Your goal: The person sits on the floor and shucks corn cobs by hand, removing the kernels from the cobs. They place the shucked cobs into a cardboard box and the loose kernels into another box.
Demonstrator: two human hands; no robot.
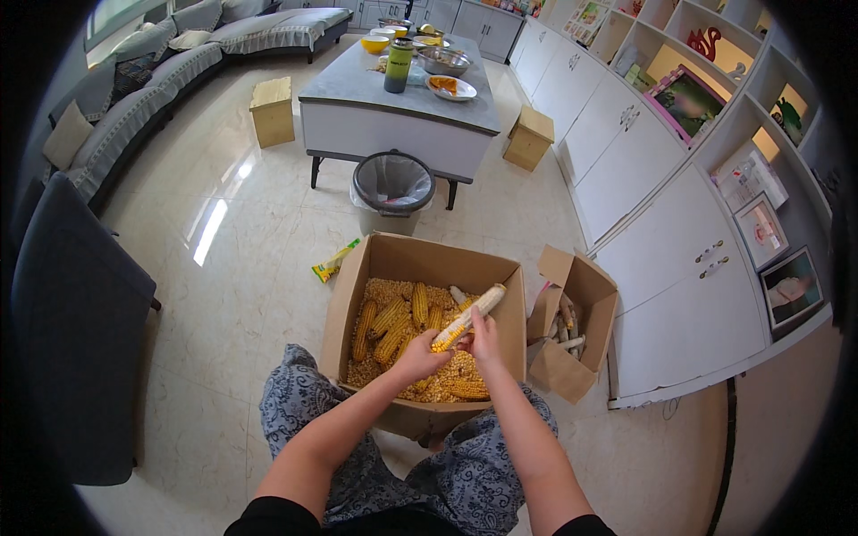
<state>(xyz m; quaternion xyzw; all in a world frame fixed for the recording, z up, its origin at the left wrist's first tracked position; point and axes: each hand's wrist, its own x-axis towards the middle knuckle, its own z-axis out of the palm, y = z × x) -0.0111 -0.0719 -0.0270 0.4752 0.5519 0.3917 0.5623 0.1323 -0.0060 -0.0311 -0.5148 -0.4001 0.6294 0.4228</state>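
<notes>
Above a large cardboard box [357, 308] between my knees, I hold a corn cob [471, 317] tilted up to the right. Most of its length is bare and whitish; yellow kernels remain at the lower left end. My left hand [420, 356] is closed round that lower end. My right hand [483, 342] grips the cob's middle from below, its fingers partly hidden. Inside the box, several whole yellow ears of corn [391, 344] lie on a bed of loose kernels [382, 290]. A pale cob end shows behind the held one.
A smaller open carton [601, 295] with several stripped cobs [569, 335] stands at the right. Beyond the large box are a lined trash bin [393, 213], a yellow-green packet [336, 261] and a grey-topped table [357, 87] with dishes. White cabinets [661, 295] line the right; a dark chair [80, 330] stands left.
</notes>
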